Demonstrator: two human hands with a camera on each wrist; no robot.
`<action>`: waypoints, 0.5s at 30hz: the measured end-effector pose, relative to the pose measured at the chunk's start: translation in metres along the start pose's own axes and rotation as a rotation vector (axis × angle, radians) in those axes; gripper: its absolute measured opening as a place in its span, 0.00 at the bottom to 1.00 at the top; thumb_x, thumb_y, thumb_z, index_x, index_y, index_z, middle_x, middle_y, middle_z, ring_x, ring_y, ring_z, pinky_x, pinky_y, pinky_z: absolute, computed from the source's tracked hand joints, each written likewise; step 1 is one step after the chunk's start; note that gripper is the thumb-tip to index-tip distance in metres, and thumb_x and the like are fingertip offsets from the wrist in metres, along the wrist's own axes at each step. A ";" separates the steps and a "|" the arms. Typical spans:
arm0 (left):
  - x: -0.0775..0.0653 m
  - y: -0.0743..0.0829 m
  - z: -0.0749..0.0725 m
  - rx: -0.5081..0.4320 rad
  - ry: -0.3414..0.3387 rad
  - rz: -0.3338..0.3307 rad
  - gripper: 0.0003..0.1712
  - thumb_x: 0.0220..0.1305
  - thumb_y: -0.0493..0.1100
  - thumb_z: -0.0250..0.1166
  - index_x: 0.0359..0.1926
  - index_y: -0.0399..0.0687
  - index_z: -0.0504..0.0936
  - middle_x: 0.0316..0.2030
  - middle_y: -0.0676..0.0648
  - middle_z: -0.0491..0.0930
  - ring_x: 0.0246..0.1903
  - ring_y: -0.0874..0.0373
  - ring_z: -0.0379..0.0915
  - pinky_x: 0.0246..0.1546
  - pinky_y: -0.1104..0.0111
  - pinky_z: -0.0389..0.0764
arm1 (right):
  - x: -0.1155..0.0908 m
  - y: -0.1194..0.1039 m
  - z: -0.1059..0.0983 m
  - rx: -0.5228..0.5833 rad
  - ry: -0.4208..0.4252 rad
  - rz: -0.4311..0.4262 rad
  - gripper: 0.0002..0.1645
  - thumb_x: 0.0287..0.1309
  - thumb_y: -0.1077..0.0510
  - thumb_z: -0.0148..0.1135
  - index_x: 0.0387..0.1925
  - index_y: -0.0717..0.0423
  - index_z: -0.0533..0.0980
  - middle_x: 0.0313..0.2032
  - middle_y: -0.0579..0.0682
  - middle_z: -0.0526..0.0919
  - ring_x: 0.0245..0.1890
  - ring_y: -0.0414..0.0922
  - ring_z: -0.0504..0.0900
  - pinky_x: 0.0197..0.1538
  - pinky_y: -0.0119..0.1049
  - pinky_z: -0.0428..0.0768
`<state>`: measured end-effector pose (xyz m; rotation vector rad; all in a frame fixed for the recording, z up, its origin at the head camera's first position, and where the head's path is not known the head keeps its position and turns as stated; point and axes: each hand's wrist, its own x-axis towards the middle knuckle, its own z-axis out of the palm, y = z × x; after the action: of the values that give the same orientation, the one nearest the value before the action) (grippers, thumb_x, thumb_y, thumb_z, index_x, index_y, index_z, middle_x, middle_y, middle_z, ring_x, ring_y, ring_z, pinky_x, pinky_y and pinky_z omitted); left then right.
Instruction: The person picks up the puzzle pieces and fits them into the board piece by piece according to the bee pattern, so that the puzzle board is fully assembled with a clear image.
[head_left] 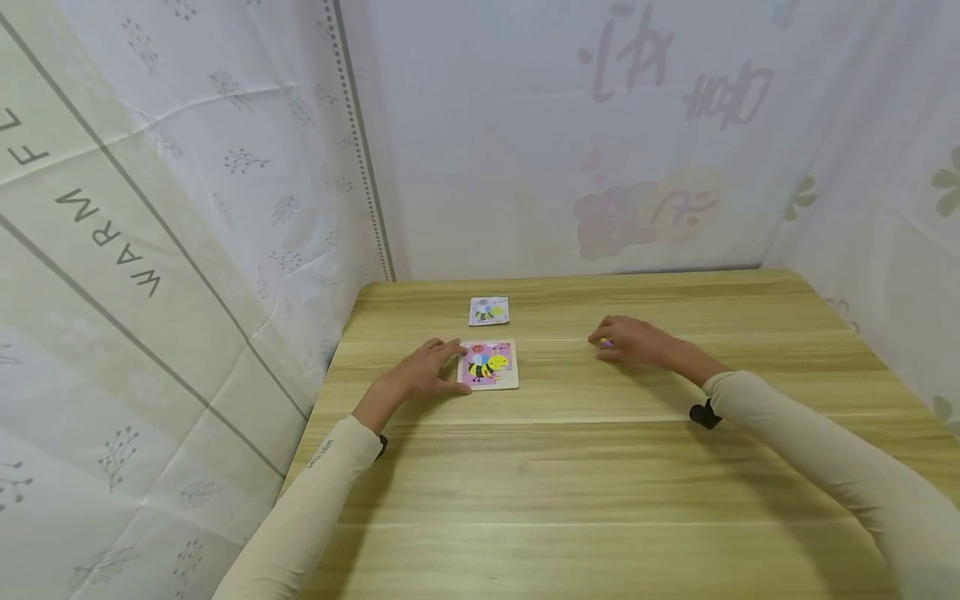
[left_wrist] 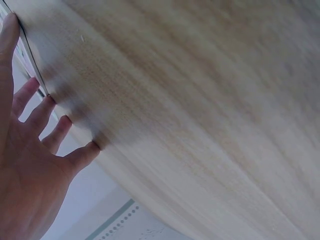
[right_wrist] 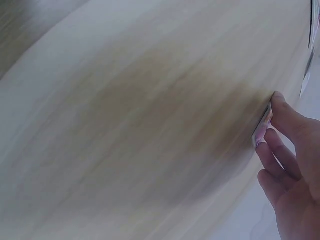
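A square puzzle board [head_left: 504,381] with a yellow bee on pink lies flat on the table. Its picture leaves a pale strip along the right side and bottom. My left hand [head_left: 429,372] rests at the board's left edge, thumb near the lower corner and index finger near the upper one. Seen from the left wrist, the fingers of that hand [left_wrist: 35,145] are spread and fairly straight. Further right, my right hand [head_left: 636,342] pinches a small pink-purple puzzle piece [right_wrist: 262,128] between thumb and fingers, close above the tabletop. Most of the piece is hidden in the head view.
Behind the board lies a small card [head_left: 489,312] with a similar bee picture. The wooden table [head_left: 525,492] reaches back to a printed curtain [head_left: 480,150], and another patterned curtain [head_left: 187,208] hangs along the left side.
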<state>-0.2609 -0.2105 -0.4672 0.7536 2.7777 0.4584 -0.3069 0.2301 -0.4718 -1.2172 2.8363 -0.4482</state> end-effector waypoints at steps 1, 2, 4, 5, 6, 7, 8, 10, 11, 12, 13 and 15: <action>-0.001 0.000 0.000 0.001 0.001 0.003 0.47 0.64 0.66 0.71 0.76 0.51 0.68 0.79 0.41 0.58 0.76 0.39 0.54 0.72 0.41 0.63 | -0.001 0.002 -0.001 -0.004 -0.006 0.010 0.18 0.65 0.61 0.71 0.53 0.66 0.84 0.49 0.63 0.83 0.45 0.56 0.83 0.48 0.51 0.83; -0.001 0.000 0.000 0.000 0.001 0.005 0.47 0.64 0.66 0.71 0.76 0.51 0.68 0.79 0.41 0.58 0.75 0.39 0.55 0.72 0.41 0.63 | -0.003 0.003 -0.001 -0.010 -0.009 0.018 0.18 0.66 0.60 0.70 0.53 0.66 0.84 0.49 0.63 0.83 0.46 0.56 0.83 0.48 0.52 0.83; -0.002 0.001 -0.001 -0.001 0.000 0.005 0.47 0.64 0.66 0.71 0.76 0.50 0.68 0.79 0.40 0.58 0.75 0.39 0.55 0.72 0.41 0.63 | -0.006 0.006 -0.002 -0.010 -0.016 0.035 0.18 0.66 0.60 0.70 0.53 0.66 0.84 0.50 0.63 0.83 0.47 0.57 0.83 0.49 0.53 0.83; -0.002 0.001 -0.001 -0.002 -0.001 0.005 0.47 0.64 0.66 0.71 0.76 0.50 0.68 0.79 0.41 0.58 0.75 0.39 0.55 0.72 0.41 0.63 | -0.007 0.007 -0.002 -0.007 -0.015 0.039 0.18 0.67 0.60 0.70 0.53 0.66 0.84 0.50 0.64 0.83 0.47 0.57 0.83 0.49 0.53 0.83; -0.002 0.001 0.000 -0.002 -0.001 0.005 0.47 0.64 0.66 0.71 0.76 0.51 0.68 0.79 0.41 0.57 0.75 0.39 0.55 0.72 0.42 0.63 | -0.009 0.009 -0.003 -0.004 -0.012 0.038 0.18 0.67 0.60 0.70 0.53 0.67 0.84 0.50 0.64 0.83 0.47 0.58 0.83 0.49 0.54 0.83; -0.002 0.001 0.000 -0.004 0.002 0.007 0.47 0.64 0.66 0.71 0.76 0.50 0.68 0.79 0.40 0.58 0.75 0.39 0.55 0.72 0.42 0.63 | -0.011 0.009 -0.003 -0.004 -0.009 0.038 0.18 0.67 0.60 0.70 0.53 0.67 0.84 0.50 0.64 0.83 0.47 0.58 0.83 0.49 0.54 0.83; -0.002 0.000 0.000 -0.005 0.002 0.007 0.47 0.64 0.65 0.71 0.76 0.50 0.68 0.79 0.41 0.57 0.75 0.39 0.55 0.72 0.42 0.63 | -0.013 0.010 -0.004 -0.001 -0.008 0.038 0.18 0.66 0.60 0.70 0.53 0.67 0.83 0.49 0.64 0.83 0.48 0.58 0.83 0.49 0.54 0.83; -0.001 0.000 0.001 -0.004 0.002 0.008 0.47 0.64 0.66 0.71 0.76 0.50 0.68 0.79 0.41 0.57 0.75 0.40 0.55 0.72 0.43 0.63 | -0.018 0.012 -0.005 0.001 -0.003 0.031 0.18 0.66 0.60 0.71 0.53 0.68 0.83 0.49 0.64 0.83 0.48 0.59 0.83 0.49 0.54 0.83; 0.000 -0.001 0.001 -0.005 0.002 0.009 0.47 0.64 0.66 0.71 0.76 0.50 0.68 0.79 0.41 0.57 0.75 0.40 0.55 0.72 0.43 0.63 | -0.020 0.013 -0.006 -0.003 0.001 0.025 0.19 0.65 0.60 0.71 0.53 0.68 0.84 0.49 0.65 0.83 0.48 0.59 0.82 0.49 0.55 0.83; 0.000 -0.001 0.001 -0.006 0.002 0.010 0.47 0.64 0.66 0.71 0.76 0.50 0.68 0.80 0.41 0.57 0.75 0.40 0.55 0.72 0.43 0.63 | -0.022 0.014 -0.006 -0.008 0.000 0.017 0.19 0.65 0.60 0.72 0.53 0.68 0.84 0.48 0.64 0.83 0.47 0.59 0.82 0.49 0.55 0.83; 0.000 -0.001 0.001 -0.007 0.000 0.009 0.47 0.64 0.66 0.71 0.76 0.50 0.68 0.80 0.41 0.57 0.75 0.40 0.55 0.72 0.43 0.63 | -0.025 0.016 -0.007 -0.010 -0.002 0.014 0.20 0.64 0.60 0.72 0.53 0.68 0.84 0.48 0.64 0.82 0.48 0.59 0.82 0.49 0.55 0.83; 0.000 -0.001 0.001 -0.006 -0.003 0.009 0.47 0.64 0.66 0.71 0.76 0.50 0.68 0.80 0.41 0.57 0.75 0.40 0.55 0.72 0.42 0.63 | -0.028 0.020 -0.006 -0.019 0.003 -0.008 0.20 0.64 0.60 0.73 0.53 0.68 0.84 0.47 0.64 0.82 0.47 0.59 0.82 0.48 0.54 0.83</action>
<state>-0.2616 -0.2112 -0.4686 0.7647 2.7707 0.4665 -0.3018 0.2649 -0.4736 -1.2323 2.8456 -0.4241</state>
